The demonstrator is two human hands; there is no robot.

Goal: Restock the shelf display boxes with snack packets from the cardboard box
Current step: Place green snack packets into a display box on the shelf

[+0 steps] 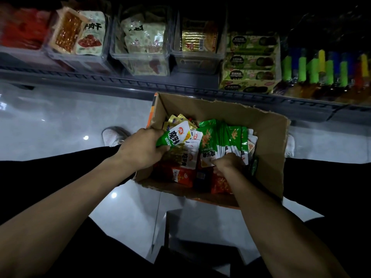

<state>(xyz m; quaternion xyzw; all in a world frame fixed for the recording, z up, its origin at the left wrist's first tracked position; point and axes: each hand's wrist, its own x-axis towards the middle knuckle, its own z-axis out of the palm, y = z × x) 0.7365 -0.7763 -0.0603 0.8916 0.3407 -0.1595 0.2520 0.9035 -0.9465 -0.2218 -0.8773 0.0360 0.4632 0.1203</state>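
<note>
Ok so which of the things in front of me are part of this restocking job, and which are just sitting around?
Part of the job:
cardboard box
green and white packet, gripped by the left hand
row of green packets, gripped by the right hand
clear display boxes on the shelf

Just there:
green carton of bars
coloured bottles
white shoe

White shoes [115, 135] stand on the glossy grey tiled floor [60, 121].
</note>
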